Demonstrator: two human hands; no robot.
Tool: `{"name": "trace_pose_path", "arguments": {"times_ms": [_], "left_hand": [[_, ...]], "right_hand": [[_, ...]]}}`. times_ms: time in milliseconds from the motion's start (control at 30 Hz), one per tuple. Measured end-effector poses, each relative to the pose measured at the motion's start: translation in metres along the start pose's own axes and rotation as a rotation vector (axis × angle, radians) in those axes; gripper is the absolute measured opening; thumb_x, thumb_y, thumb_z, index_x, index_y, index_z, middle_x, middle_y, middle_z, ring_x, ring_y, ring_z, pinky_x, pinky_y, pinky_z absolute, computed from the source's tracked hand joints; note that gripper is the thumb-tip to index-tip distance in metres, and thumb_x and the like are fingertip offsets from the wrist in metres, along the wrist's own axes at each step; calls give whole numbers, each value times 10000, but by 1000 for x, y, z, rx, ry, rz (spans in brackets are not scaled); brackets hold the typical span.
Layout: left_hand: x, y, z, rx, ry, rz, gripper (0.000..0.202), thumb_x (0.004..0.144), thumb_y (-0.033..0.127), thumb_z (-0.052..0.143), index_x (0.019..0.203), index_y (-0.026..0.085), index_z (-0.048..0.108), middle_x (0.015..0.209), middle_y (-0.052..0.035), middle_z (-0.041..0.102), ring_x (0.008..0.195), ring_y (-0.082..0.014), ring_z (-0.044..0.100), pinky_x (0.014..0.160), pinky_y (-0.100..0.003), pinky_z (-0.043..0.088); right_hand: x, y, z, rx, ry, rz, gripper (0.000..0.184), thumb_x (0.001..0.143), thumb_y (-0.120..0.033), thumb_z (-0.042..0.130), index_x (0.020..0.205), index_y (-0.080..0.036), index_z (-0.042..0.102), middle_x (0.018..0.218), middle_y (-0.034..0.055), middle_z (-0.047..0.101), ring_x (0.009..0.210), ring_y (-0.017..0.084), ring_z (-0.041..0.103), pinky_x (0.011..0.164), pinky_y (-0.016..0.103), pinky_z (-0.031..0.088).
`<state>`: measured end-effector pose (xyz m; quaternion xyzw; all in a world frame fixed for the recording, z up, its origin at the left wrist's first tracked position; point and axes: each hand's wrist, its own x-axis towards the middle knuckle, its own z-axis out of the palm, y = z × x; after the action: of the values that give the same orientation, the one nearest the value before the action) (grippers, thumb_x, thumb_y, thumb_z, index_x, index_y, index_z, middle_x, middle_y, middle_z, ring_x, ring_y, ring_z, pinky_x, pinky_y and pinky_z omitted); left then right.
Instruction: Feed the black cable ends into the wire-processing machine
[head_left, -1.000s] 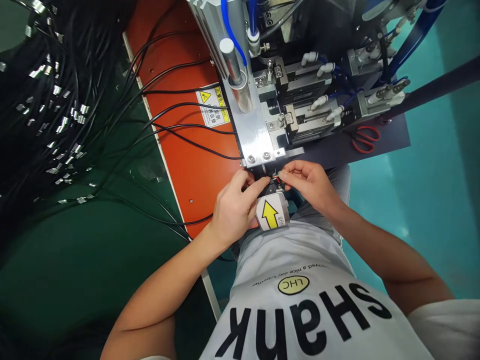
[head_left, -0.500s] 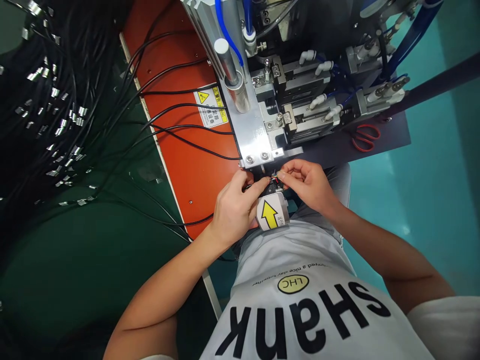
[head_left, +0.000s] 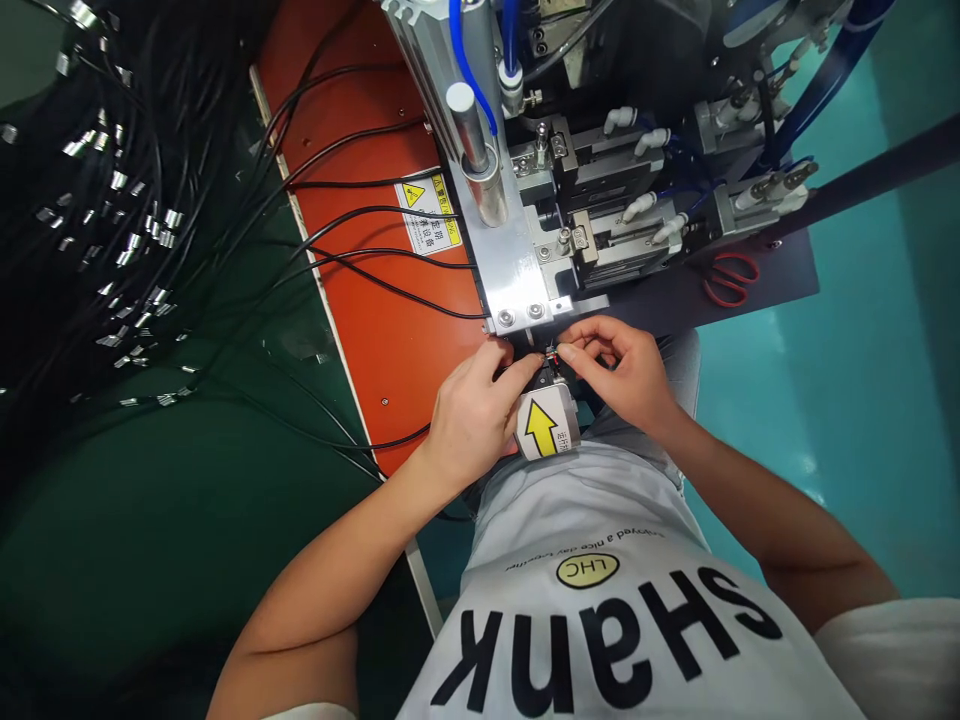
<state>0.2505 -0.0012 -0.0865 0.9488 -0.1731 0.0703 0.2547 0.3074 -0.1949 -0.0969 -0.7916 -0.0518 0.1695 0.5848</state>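
My left hand (head_left: 476, 405) is closed at the front of the machine, its thumb reaching toward a small dark fixture (head_left: 546, 376). A black cable (head_left: 401, 441) runs in from the left and passes under this hand. My right hand (head_left: 626, 370) pinches thin wires (head_left: 553, 354), one of them red, at the fixture's top. The fingertips of both hands almost meet there and hide most of the cable end. Just below sits a rounded metal housing with a yellow arrow label (head_left: 541, 428), beside my left palm.
Metal plate and cylinders of the machine (head_left: 517, 270) stand directly beyond my hands. Several black cables cross the orange table (head_left: 375, 350). A large cable bundle with shiny ends (head_left: 142, 240) lies at left. Red-handled scissors (head_left: 731, 279) rest on the dark shelf at right.
The view has shifted slightly, so the machine appears a little further right. Both hands stay at the fixture with nearly the same grip.
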Motion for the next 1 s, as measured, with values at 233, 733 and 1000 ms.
{"name": "trace_pose_path", "arguments": {"times_ms": [233,733,1000], "left_hand": [[0,0,1,-5,1,2,311,954,187,412,1165,160,639,932,-97,548,800,-170,554,644,-271,482],[-4,-3,1,-83,0,-28,313,952,171,432,1191,188,632,973,-92,533,849,-169,559,669,-268,487],[-3,-4,2,-64,12,-9,344,947,134,400,1196,198,628,959,-87,545,848,-168,563,672,-267,490]], "right_hand": [[0,6,12,93,-2,37,156,859,-348,660,815,-206,612,690,-11,600,577,121,529,551,265,433],[8,-1,6,333,-39,262,303,824,-455,701,760,-165,643,657,-20,573,491,68,452,469,225,371],[6,3,16,279,13,172,239,780,-407,736,833,-186,660,665,-20,582,540,100,471,515,248,383]]}}
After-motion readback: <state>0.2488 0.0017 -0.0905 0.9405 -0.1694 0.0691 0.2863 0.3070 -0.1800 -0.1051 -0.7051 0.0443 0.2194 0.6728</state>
